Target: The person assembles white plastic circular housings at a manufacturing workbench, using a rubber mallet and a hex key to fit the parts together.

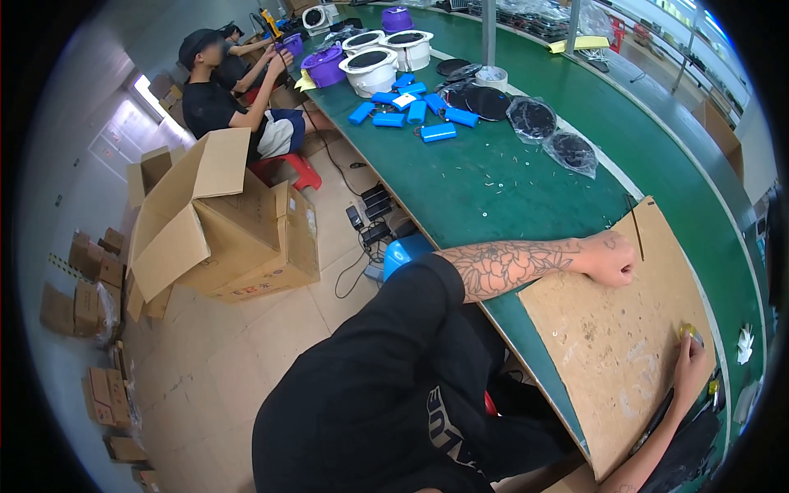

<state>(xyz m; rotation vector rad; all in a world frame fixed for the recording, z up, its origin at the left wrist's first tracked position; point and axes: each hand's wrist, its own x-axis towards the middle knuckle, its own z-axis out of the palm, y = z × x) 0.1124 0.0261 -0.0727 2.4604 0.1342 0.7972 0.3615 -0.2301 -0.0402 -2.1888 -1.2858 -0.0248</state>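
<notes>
— Green bench [493,177] runs long, with a worn board [612,361] lying at its near end. What's in hand?

— Left hand [610,259] is a closed fist resting on the board's far edge, holding nothing visible. Right hand [689,366] pinches a small yellowish part [690,332] at the board's right edge.

— How far along?

— Early, I'd judge: blue packs [415,111] and white housings [374,70] sit well apart up the bench, untouched, and the board is bare.
</notes>
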